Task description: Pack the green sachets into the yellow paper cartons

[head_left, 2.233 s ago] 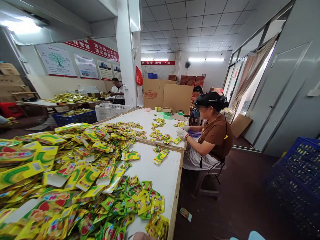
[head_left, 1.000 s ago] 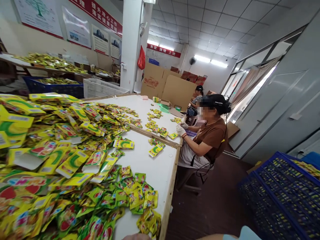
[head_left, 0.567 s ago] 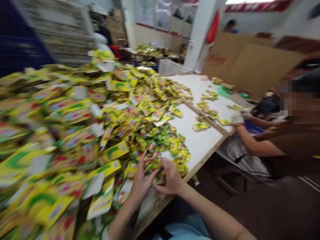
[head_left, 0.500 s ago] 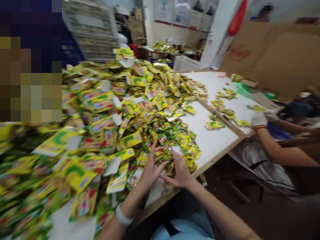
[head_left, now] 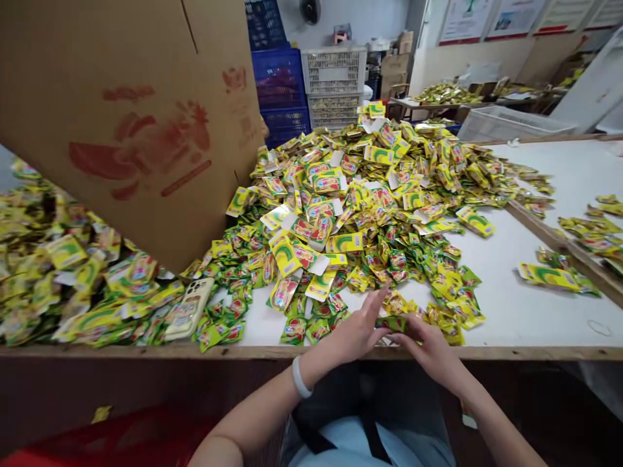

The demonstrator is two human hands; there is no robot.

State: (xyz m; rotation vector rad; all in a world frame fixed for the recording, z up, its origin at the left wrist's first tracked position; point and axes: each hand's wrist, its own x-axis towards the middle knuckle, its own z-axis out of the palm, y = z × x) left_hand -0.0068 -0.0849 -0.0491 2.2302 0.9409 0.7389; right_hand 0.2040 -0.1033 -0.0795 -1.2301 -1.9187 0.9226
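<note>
Small green candy packets [head_left: 392, 323] are pinched between my two hands near the front edge of the table. On their left end, my left hand [head_left: 357, 332] has its thumb against them, with its fingers stretched upward. From the other side my right hand [head_left: 433, 349] grips them between thumb and fingers; its fingertips are partly hidden. Loose yellow-green packets [head_left: 450, 292] lie just beyond my right hand. Behind both hands rises a big heap of flat yellow pouches [head_left: 344, 242] mixed with small green packets [head_left: 294, 329].
A large cardboard box [head_left: 146, 123] stands tilted over the heap at left. A phone in a pale case [head_left: 189, 310] lies near the front edge. A wooden strip [head_left: 559, 243] divides the white table [head_left: 506, 292]. Blue crates [head_left: 280, 78] and white crates [head_left: 335, 71] are stacked behind.
The view has swung left, bringing the cardboard box and phone into sight; the co-worker's gloved hands have left view. My hands have come closer together around the green packets.
</note>
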